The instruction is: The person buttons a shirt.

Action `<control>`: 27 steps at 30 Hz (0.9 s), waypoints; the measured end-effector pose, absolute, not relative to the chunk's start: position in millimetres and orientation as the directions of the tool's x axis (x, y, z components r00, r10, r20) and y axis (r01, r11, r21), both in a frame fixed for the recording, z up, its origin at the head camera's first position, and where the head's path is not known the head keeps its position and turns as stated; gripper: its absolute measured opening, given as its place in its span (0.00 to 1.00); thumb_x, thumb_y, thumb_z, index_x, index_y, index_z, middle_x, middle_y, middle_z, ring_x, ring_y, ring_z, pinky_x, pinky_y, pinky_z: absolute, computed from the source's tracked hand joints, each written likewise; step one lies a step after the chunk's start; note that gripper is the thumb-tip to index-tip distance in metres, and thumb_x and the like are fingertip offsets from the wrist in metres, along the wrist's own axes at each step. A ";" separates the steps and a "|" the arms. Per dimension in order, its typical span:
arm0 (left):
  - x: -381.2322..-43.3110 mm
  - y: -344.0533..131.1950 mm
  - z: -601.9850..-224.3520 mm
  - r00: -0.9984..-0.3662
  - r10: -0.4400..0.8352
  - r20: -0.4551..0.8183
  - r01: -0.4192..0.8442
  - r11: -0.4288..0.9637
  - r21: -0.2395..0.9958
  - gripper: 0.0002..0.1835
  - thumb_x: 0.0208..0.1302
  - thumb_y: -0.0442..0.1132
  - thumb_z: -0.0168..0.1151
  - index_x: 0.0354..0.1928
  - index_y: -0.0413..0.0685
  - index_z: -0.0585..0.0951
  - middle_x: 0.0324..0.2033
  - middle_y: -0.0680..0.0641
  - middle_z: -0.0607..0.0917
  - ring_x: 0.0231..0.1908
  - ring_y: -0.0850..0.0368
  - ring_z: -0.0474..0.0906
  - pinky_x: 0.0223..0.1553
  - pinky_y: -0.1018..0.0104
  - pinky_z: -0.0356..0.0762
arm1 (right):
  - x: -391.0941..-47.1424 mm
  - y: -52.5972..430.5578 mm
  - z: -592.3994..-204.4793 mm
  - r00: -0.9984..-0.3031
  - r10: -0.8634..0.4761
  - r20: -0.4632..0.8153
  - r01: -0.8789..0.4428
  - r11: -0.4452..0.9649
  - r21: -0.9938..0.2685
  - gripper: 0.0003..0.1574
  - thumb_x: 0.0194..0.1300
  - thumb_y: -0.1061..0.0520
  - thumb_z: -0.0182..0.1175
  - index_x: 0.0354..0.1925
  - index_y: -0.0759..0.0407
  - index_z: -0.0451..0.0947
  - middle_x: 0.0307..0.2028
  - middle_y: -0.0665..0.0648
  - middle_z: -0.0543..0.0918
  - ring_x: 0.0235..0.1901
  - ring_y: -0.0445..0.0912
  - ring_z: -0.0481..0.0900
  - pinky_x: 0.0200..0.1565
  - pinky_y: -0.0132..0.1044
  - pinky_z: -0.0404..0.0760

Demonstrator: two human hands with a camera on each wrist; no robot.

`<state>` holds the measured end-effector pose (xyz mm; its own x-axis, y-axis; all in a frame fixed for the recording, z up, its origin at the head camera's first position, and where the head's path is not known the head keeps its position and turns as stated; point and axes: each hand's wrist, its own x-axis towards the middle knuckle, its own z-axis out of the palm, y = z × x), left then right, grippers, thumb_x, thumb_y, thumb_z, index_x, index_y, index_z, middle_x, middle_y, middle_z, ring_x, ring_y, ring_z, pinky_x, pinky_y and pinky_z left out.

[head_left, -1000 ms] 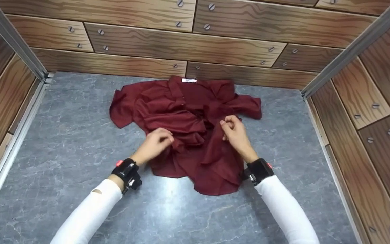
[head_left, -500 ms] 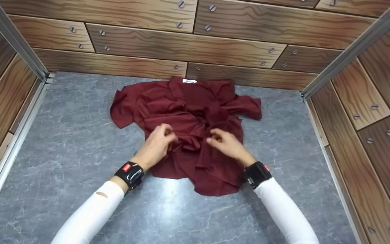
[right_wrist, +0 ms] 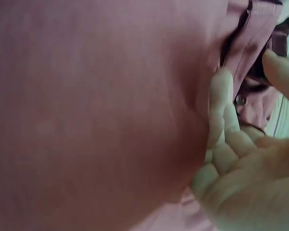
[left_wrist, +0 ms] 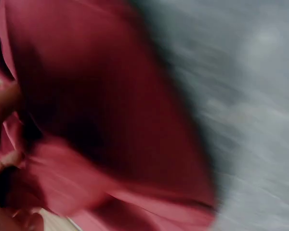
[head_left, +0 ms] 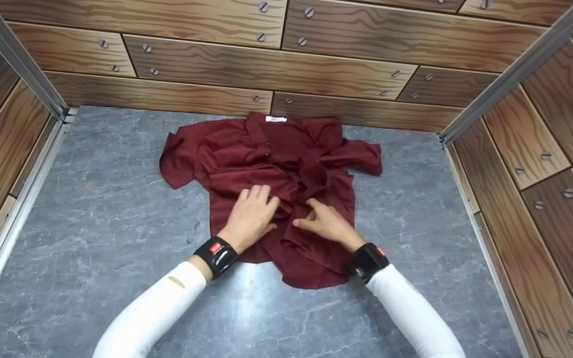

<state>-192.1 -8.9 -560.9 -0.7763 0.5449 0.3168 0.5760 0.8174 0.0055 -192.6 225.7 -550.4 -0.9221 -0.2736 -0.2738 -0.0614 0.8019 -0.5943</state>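
A dark red short-sleeved shirt (head_left: 237, 149) lies spread on the grey surface, its collar with a white label (head_left: 276, 119) at the far side. Its front is rumpled and folded over in the middle. Over the lower left front, my left hand (head_left: 251, 215) lies with fingers stretched forward across the cloth. My right hand (head_left: 327, 222) is at the lower right front, thumb and fingers apart. The right wrist view shows its straight fingers (right_wrist: 221, 96) against the cloth, beside a front edge with a small button (right_wrist: 241, 99). Blur softens the left wrist view of the cloth (left_wrist: 111, 96).
Wood-patterned panels form the back wall (head_left: 207, 59) and both sides. Metal rails (head_left: 525, 69) run up the corners. Grey marbled surface (head_left: 117, 223) surrounds the shirt on the left, right and front.
My left hand has moved right and its curled fingers have straightened. My right hand has shifted left and nearer, its fingers now apart. The folds in the shirt's middle lie flatter on the left.
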 end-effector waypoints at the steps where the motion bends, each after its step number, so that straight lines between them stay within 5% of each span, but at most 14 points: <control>1: -192.1 -6.3 -561.6 -0.758 0.560 0.335 0.591 0.806 -0.012 0.27 0.46 0.57 0.73 0.43 0.48 0.78 0.44 0.43 0.72 0.45 0.46 0.69 0.43 0.53 0.65 | -191.7 223.4 -551.5 -0.930 -0.260 -0.259 -0.061 0.806 -0.589 0.36 0.58 0.37 0.65 0.54 0.58 0.74 0.29 0.49 0.83 0.29 0.41 0.79 0.34 0.36 0.76; 5: -195.9 -0.2 -563.8 -0.712 0.585 0.388 0.605 0.792 -0.082 0.08 0.55 0.45 0.66 0.34 0.50 0.85 0.42 0.43 0.74 0.43 0.45 0.70 0.43 0.53 0.65 | -193.1 218.1 -553.3 -0.956 -0.220 -0.196 -0.075 0.824 -0.562 0.18 0.63 0.41 0.62 0.36 0.55 0.76 0.24 0.49 0.76 0.25 0.42 0.73 0.29 0.35 0.71; 8: -197.6 -0.2 -563.4 -0.714 0.564 0.414 0.607 0.794 -0.035 0.07 0.58 0.41 0.61 0.28 0.49 0.86 0.39 0.44 0.75 0.42 0.46 0.70 0.43 0.53 0.65 | -196.3 217.7 -551.0 -0.971 -0.197 -0.135 -0.088 0.819 -0.567 0.15 0.65 0.45 0.60 0.32 0.54 0.76 0.24 0.51 0.72 0.25 0.45 0.71 0.29 0.37 0.69; 14: -194.5 -2.8 -541.3 -0.812 0.343 0.473 0.547 0.731 0.408 0.08 0.59 0.47 0.61 0.29 0.53 0.83 0.41 0.50 0.76 0.43 0.51 0.71 0.43 0.55 0.64 | -205.0 227.5 -531.6 -0.996 -0.084 0.033 -0.083 0.707 -0.702 0.08 0.63 0.55 0.56 0.32 0.57 0.69 0.22 0.50 0.71 0.23 0.44 0.70 0.27 0.36 0.69; 18: -186.5 -4.1 -517.2 -0.824 0.339 0.454 0.567 0.469 0.678 0.05 0.60 0.41 0.58 0.29 0.53 0.80 0.35 0.53 0.78 0.39 0.57 0.73 0.44 0.62 0.69 | -209.6 236.4 -505.0 -0.991 -0.010 0.133 -0.117 0.550 -0.827 0.03 0.62 0.63 0.54 0.33 0.59 0.69 0.20 0.49 0.68 0.20 0.40 0.65 0.25 0.32 0.65; 20: -180.6 -4.3 -510.2 -0.786 0.464 0.408 0.579 0.323 0.748 0.04 0.61 0.38 0.58 0.30 0.53 0.81 0.32 0.55 0.80 0.36 0.61 0.76 0.42 0.66 0.73 | -208.9 237.4 -490.4 -0.986 0.012 0.168 -0.143 0.478 -0.867 0.04 0.63 0.65 0.54 0.37 0.62 0.74 0.20 0.51 0.68 0.21 0.39 0.65 0.26 0.30 0.65; 23: -171.8 -3.5 -509.9 -0.644 0.714 0.276 0.577 0.215 0.788 0.06 0.65 0.41 0.57 0.36 0.53 0.84 0.34 0.57 0.84 0.38 0.66 0.79 0.43 0.70 0.76 | -202.4 232.9 -474.2 -0.987 -0.040 0.158 -0.160 0.427 -0.890 0.19 0.64 0.64 0.56 0.53 0.67 0.76 0.25 0.56 0.79 0.22 0.37 0.71 0.29 0.29 0.71; 27: -166.9 -6.2 -520.4 -0.433 0.899 0.062 0.567 0.218 0.794 0.15 0.70 0.51 0.54 0.48 0.55 0.85 0.43 0.59 0.87 0.45 0.73 0.79 0.49 0.75 0.75 | -190.8 220.9 -472.6 -0.921 -0.387 -0.045 -0.162 0.485 -0.859 0.29 0.68 0.54 0.56 0.63 0.66 0.69 0.34 0.61 0.85 0.20 0.42 0.79 0.26 0.37 0.81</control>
